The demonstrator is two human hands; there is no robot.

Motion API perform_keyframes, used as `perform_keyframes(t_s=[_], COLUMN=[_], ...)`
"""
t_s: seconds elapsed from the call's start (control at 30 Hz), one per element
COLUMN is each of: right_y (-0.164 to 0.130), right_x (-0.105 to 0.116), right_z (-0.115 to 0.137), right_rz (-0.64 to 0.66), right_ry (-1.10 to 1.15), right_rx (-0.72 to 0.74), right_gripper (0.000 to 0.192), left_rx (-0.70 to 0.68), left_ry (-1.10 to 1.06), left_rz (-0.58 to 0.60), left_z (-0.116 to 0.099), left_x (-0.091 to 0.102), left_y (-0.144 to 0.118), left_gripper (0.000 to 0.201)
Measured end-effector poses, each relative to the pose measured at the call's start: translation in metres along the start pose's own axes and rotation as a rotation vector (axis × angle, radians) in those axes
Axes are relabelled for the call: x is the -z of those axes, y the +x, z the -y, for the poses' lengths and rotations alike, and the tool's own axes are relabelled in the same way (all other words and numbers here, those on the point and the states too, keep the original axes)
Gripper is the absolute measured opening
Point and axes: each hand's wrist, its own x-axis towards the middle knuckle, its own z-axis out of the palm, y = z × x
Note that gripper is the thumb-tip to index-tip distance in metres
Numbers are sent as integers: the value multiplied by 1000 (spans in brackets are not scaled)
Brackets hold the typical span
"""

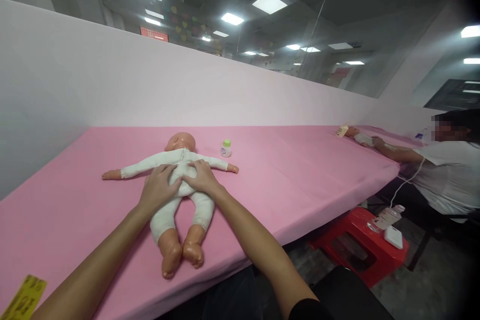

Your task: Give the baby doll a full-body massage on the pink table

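Observation:
A baby doll (182, 156) with a white cloth body and bare plastic head, hands and feet lies stretched out on the pink-covered table (285, 175). Its arms spread to both sides and its head is turned. My left hand (159, 187) rests on the left side of the doll's lower torso, fingers extended. On the right side lies my right hand (204, 177), also with fingers extended. Both thumbs point inward and nearly meet at the middle of the torso. Some fingertips are hard to make out. A small bottle with a green cap (226, 148) stands beyond the doll's right-hand arm.
A white partition (225, 95) runs along the table's back. At far right a person in a white shirt (450, 170) has a hand on another doll (362, 137). A red stool (360, 240) holds a bottle and a white device. A yellow label (26, 297) is at lower left.

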Motion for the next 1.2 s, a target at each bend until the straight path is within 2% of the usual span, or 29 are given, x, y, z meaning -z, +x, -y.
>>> perform_keyframes(t_s=[0.1, 0.23, 0.4, 0.5, 0.63, 0.7, 0.8, 0.93, 1.07, 1.13, 1.2], right_y=[4, 10, 7, 0, -4, -3, -1, 3, 2, 1, -1], right_x=[-3, -8, -7, -4, -3, -4, -5, -5, -4, -5, -6], right_z=[-1, -3, 0, 3, 4, 2, 0, 0, 3, 5, 5], right_rz=[13, 1, -46, -67, -63, -42, -7, 4, -17, -41, -73], right_ry=[-11, -30, -43, -32, 4, 13, 14, 5, 19, 33, 45], right_rx=[1, 4, 43, 69, 98, 84, 42, 37, 59, 49, 51], right_gripper=[40, 25, 20, 25, 49, 56, 56, 47, 26, 19, 21], left_rx=[8, 19, 12, -33, -126, -157, -129, -74, -34, -31, -59], left_ry=[-5, -14, -42, -52, -83, -104, -113, -79, -32, -28, -24], left_rz=[-1, -39, -83, -149, -203, -182, -112, -55, -79, -102, -118], left_z=[3, 4, 5, 9, 12, 13, 11, 7, 4, 3, 4], left_x=[-5, -5, -5, -8, -13, -13, -11, -5, -2, -2, -3], left_y=[3, 8, 5, 1, -1, -2, -2, -3, -3, -4, -4], left_gripper=[48, 31, 25, 32, 44, 51, 55, 43, 30, 29, 36])
